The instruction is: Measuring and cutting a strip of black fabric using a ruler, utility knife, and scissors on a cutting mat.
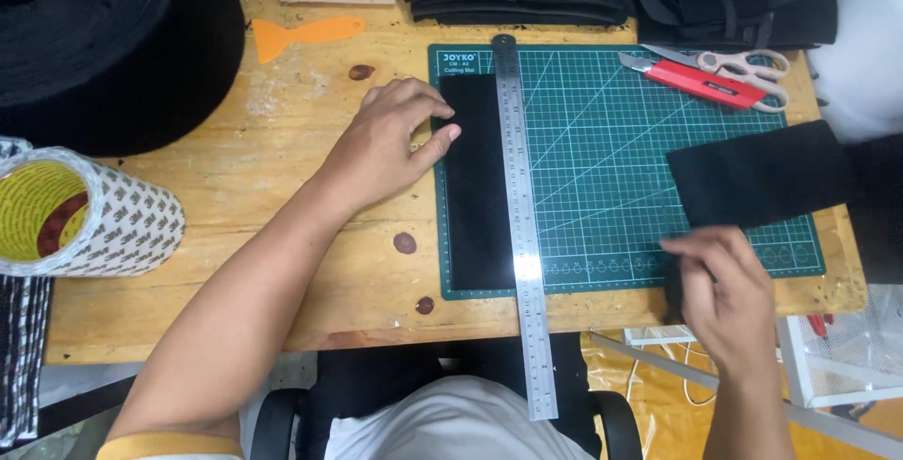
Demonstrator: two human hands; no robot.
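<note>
The left hand (pixel 390 145) lies flat with fingers spread, thumb and fingertips pressing the upper left edge of a black fabric strip (pixel 475 187) that runs along the left side of the green cutting mat (pixel 640 187). A steel ruler (pixel 520 215) lies just beside the strip's right edge, its lower end overhanging the front edge of the tabletop (pixel 235 197). The right hand (pixel 724 295), blurred, sits near the mat's front right corner with fingers curled around something small and dark; what it is cannot be told. Just above it a second black fabric piece (pixel 752 178) overlaps the mat's right edge. To do this well, the strip likely needs firm, even pressure so it stays square against the ruler. Toward the back right corner rest a red utility knife (pixel 696 82) and scissors (pixel 752 67); an orange scraper (pixel 301 35) lies near the back edge, a tape roll (pixel 94 215) at the left edge. No container shows its contents.
</note>
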